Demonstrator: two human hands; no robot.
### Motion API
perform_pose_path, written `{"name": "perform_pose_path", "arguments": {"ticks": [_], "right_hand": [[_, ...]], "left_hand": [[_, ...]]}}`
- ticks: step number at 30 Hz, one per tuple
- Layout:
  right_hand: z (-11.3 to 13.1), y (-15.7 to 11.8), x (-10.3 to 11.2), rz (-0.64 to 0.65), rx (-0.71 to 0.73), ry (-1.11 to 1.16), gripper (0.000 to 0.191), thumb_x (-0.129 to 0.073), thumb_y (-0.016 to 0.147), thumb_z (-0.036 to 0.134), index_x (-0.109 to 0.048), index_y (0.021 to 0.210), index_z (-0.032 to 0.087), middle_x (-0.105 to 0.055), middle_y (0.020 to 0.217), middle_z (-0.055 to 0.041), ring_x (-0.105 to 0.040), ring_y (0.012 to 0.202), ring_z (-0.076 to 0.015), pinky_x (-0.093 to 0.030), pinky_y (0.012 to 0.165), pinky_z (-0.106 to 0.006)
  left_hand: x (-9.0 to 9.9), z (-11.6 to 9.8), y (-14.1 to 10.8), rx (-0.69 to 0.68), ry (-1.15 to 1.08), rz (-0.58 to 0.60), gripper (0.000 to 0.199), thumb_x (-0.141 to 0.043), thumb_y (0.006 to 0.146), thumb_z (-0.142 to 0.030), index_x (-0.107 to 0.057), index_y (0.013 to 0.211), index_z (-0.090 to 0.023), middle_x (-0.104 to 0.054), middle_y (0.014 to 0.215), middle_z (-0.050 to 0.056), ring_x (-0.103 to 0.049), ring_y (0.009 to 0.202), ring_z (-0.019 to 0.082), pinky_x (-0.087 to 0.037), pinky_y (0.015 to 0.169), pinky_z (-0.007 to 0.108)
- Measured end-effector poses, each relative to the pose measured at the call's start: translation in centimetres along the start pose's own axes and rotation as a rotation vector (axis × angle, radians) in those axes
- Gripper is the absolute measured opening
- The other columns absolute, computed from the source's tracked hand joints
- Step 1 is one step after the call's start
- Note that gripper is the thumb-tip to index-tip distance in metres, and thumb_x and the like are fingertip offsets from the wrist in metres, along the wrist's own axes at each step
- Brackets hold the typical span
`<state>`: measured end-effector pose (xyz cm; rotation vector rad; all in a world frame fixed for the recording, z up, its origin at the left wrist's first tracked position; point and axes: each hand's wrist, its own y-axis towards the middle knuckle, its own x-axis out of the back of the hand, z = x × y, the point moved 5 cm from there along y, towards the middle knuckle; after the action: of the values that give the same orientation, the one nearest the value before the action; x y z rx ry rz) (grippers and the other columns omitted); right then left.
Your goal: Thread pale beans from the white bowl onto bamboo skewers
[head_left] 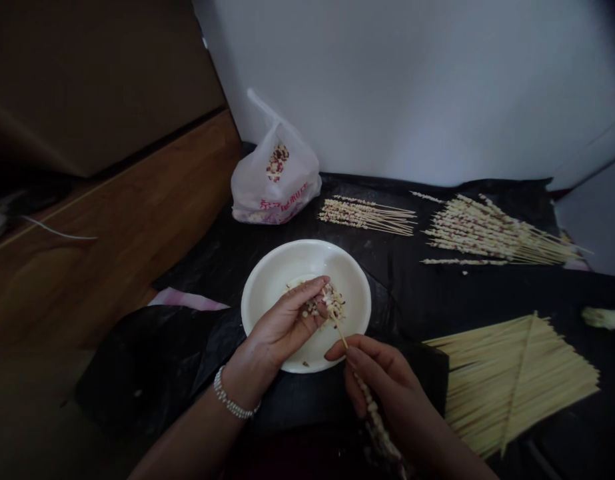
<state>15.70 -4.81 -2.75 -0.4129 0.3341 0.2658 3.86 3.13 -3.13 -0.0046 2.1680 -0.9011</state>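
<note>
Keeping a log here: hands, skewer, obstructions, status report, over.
Right hand holding partly threaded skewer. Left hand over bowl, at skewer's far end. Nothing visibly in the way.

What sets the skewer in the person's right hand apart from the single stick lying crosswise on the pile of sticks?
The skewer carries pale pieces along its lower part, while the single stick looks bare. The skewer is gripped in the right hand; the single stick lies on the pile of sticks, unheld. Both have thin, pale shafts.
</note>
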Motion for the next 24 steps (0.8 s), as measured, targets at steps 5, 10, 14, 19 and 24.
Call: {"name": "perform_pose_path", "arguments": {"ticks": [5,10,14,19,24], "right_hand": [[0.0,-0.2,-0.1,0.009,0.005,0.006,0.027,-0.054,0.093,0.045,-0.071,0.092,0.023,-0.045,0.043,0.0076,-0.03,0.04,-0.0082,-0.021,0.043,-0.025],[0.0,-0.1,0.0,-0.007,0.023,0.006,0.027,-0.055,0.093,0.044,-0.072,0.093,0.023,-0.046,0.043,0.0076,-0.031,0.04,-0.0078,-0.021,0.043,-0.024],[0.0,-0.1,0.1,-0.031,0.024,0.002,0.028,-0.056,0.093,0.043,-0.071,0.092,0.02,-0.045,0.042,0.008,-0.032,0.04,-0.0072,-0.023,0.043,-0.022],[-0.1,0.0,0.2,-0.033,-0.02,0.071,0.032,-0.053,0.094,0.046,-0.07,0.098,0.019,-0.052,0.046,0.0064,-0.033,0.035,-0.0057,-0.021,0.037,-0.02],[-0.5,-0.2,-0.4,0.033,-0.104,0.127,0.047,-0.04,0.098,0.052,-0.067,0.111,0.016,-0.059,0.051,0.0024,-0.04,0.033,-0.0063,-0.022,0.034,-0.019]], "left_hand": [[0.2,0.0,0.0,0.006,-0.017,-0.038,0.012,-0.073,0.074,-0.005,-0.069,0.085,-0.008,-0.07,0.08,0.007,-0.065,0.066,0.01,-0.054,0.056,0.016],[0.0,0.4,0.0,0.038,-0.024,0.037,0.012,-0.075,0.073,-0.005,-0.069,0.084,-0.007,-0.07,0.079,0.006,-0.064,0.064,0.008,-0.052,0.055,0.015],[-0.1,0.8,-0.2,0.062,0.012,0.039,0.005,-0.071,0.077,-0.007,-0.069,0.081,-0.009,-0.07,0.081,0.007,-0.063,0.064,0.008,-0.054,0.058,0.017],[-0.2,0.4,0.0,0.026,0.008,-0.005,0.008,-0.072,0.077,-0.008,-0.069,0.084,-0.01,-0.069,0.084,0.005,-0.064,0.07,0.01,-0.055,0.064,0.02],[-0.1,-1.4,-0.3,-0.066,-0.026,-0.038,0.016,-0.073,0.077,-0.015,-0.069,0.093,-0.012,-0.067,0.079,0.002,-0.063,0.071,0.009,-0.053,0.065,0.019]]}}
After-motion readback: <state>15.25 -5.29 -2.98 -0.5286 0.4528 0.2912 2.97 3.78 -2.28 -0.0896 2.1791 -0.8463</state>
